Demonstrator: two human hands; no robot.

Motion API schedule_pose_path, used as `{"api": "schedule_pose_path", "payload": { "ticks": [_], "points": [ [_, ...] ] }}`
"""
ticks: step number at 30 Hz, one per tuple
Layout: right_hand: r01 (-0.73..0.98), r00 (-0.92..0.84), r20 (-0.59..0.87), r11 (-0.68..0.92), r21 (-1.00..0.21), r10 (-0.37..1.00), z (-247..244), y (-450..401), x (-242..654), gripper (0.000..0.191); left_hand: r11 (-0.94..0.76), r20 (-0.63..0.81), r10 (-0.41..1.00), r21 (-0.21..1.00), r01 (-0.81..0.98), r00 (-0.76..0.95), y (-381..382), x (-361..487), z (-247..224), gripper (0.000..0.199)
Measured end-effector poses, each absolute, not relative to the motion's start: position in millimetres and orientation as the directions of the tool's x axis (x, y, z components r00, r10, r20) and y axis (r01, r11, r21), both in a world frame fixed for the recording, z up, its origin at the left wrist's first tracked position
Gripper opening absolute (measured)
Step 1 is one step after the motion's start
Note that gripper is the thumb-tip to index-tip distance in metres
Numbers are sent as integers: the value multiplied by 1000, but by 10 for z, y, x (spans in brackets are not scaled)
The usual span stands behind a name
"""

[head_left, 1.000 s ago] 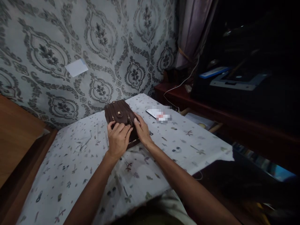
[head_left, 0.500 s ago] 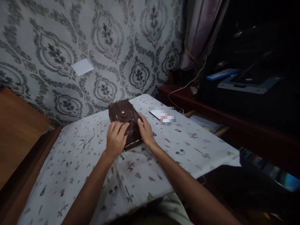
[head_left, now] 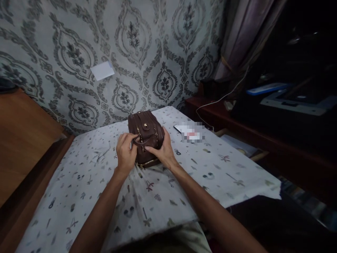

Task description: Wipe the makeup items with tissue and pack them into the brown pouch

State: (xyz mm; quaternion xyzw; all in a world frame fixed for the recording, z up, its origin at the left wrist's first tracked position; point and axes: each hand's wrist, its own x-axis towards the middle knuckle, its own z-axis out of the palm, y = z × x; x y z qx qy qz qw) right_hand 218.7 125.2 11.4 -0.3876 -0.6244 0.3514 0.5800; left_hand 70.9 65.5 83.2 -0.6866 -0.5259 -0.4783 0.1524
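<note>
A brown handbag (head_left: 142, 118) with gold zippers and a round gold stud lies on the patterned white cloth (head_left: 158, 189). My left hand (head_left: 125, 151) is at its left side, thumb and fingers pinched on a brown carry handle (head_left: 143, 143) of the bag. Around the near right side of the handbag my right hand (head_left: 166, 150) is closed, with its thumb laid over the front beside the handle. The fingers beyond the bag's right edge are partly hidden.
To the right of the bag a phone (head_left: 187, 131) lies on the cloth, partly blurred out. A white cable (head_left: 223, 97) runs over the dark red furniture (head_left: 202, 105) at the right. A wooden panel (head_left: 28, 130) stands at the left. The patterned wall (head_left: 163, 52) rises behind the table.
My left hand has shifted to the left edge of the bag and now pinches the handle. My right thumb has moved onto the front. The view has turned slightly left.
</note>
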Motion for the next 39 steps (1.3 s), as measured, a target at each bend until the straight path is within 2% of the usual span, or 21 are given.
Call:
{"api": "schedule_pose_path", "payload": {
  "ticks": [3,7,13,23,39],
  "points": [
    [118,-11,464,462,-879,886,102,1250,2151,121,-404,817,576,287,868,-2,639,734,832,11],
    [166,2,489,482,-861,872,104,1254,2140,117,-399,818,575,254,881,24,624,744,831,12],
    [172,1,518,510,-843,855,99,1257,2141,110,-391,833,545,152,908,96,599,737,812,13],
    [190,-20,535,529,-827,844,132,1243,2165,111,-400,818,518,-27,916,250,519,724,807,19],
    [188,-73,483,488,-852,872,132,1245,2205,119,-389,776,496,-203,899,389,427,740,779,17]
  ]
}}
